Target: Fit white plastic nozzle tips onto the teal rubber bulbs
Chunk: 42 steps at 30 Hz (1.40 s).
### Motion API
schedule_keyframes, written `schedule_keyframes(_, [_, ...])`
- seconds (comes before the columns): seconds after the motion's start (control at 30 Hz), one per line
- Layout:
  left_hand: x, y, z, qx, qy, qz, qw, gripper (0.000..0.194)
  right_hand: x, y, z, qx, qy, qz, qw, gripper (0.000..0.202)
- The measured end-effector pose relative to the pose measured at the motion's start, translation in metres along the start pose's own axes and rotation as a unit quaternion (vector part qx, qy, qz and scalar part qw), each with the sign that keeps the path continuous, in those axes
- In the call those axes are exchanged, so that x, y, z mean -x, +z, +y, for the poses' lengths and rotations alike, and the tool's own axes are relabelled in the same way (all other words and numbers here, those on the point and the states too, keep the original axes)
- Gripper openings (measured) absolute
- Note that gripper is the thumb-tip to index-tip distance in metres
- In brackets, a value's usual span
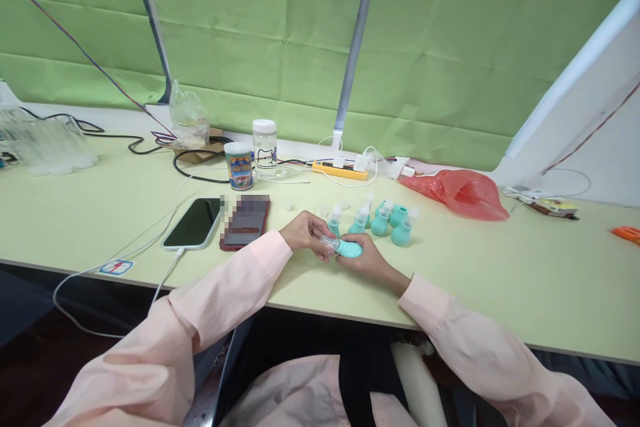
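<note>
My left hand [306, 232] pinches the clear nozzle [330, 242] at one end of a teal squeeze bulb [350, 249], which looks like a nasal aspirator. Around the bulb's rounded end, the fingers of my right hand [369, 256] are closed. The piece lies roughly sideways between both hands, just above the front of the table; whether the nozzle is fully seated I cannot tell. Right behind my hands stand several similar teal bulbs [401, 233], most topped with clear nozzles. One teal bulb [399, 215] shows no nozzle. My hands partly hide the nearest ones.
Left of my hands lie a dark red phone [246, 221] and a phone on a cable [194, 223]. Behind them are a printed cup [239, 167] and a clear jar [265, 149]. A yellow power strip [340, 170] and red plastic bag [457, 193] lie along the back.
</note>
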<state>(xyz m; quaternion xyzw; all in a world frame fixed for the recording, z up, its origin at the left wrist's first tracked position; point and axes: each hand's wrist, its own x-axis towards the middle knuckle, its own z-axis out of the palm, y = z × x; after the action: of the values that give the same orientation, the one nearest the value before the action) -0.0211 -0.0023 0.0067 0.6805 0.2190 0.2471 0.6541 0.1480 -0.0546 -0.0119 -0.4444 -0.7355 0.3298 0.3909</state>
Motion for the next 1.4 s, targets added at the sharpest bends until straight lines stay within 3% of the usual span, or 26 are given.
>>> schedule_keyframes(0.17, [-0.002,0.002,0.001,-0.012,-0.005,-0.012,1.000,0.036,-0.002,-0.007,-0.001,-0.110,0.126,-0.112,0.980,0.008])
schedule_keyframes(0.27, [-0.005,0.003,0.001,-0.036,0.016,0.008,0.999,0.043,-0.002,-0.010,-0.001,-0.134,0.124,-0.096,0.979,0.010])
schedule_keyframes(0.37, [-0.006,0.005,-0.001,-0.150,0.074,0.055,0.984,0.043,-0.001,-0.011,-0.004,-0.093,0.095,-0.052,0.990,0.007])
schedule_keyframes(0.43, [-0.006,0.005,-0.001,-0.270,0.133,0.104,0.948,0.040,-0.001,-0.011,-0.005,-0.066,0.074,-0.021,0.995,0.006])
schedule_keyframes(0.53, [-0.002,0.008,0.000,-0.438,0.207,0.149,0.862,0.034,0.000,-0.011,-0.007,-0.058,0.071,-0.004,0.996,0.006])
schedule_keyframes(0.63, [0.002,0.012,0.001,-0.565,0.226,0.127,0.783,0.032,0.002,-0.010,-0.008,-0.054,0.072,-0.016,0.996,0.006])
schedule_keyframes(0.73, [0.002,0.016,-0.001,-0.632,0.199,0.106,0.742,0.032,0.005,-0.008,-0.009,-0.049,0.060,-0.021,0.997,0.004])
schedule_keyframes(0.8, [0.001,0.017,-0.004,-0.631,0.182,0.111,0.746,0.035,0.005,-0.006,-0.009,-0.044,0.056,-0.023,0.997,0.003])
schedule_keyframes(0.87, [-0.002,0.018,-0.008,-0.590,0.178,0.126,0.778,0.039,0.004,-0.003,-0.008,-0.034,0.041,-0.010,0.999,0.004])
schedule_keyframes(0.97, [-0.005,0.020,-0.015,-0.487,0.170,0.192,0.835,0.045,0.002,0.002,-0.009,-0.033,0.010,0.016,0.999,0.004])
schedule_keyframes(1.07, [-0.006,0.024,-0.020,-0.408,0.155,0.253,0.863,0.042,0.001,0.006,-0.011,-0.063,0.019,-0.003,0.998,0.005])
schedule_keyframes(1.23, [-0.006,0.025,-0.024,-0.372,0.158,0.234,0.884,0.041,0.001,0.003,-0.012,-0.147,0.101,-0.080,0.981,0.007])
schedule_keyframes(1.4, [-0.004,0.025,-0.021,-0.422,0.169,0.226,0.862,0.042,0.000,-0.001,-0.016,-0.227,0.179,-0.122,0.949,0.009])
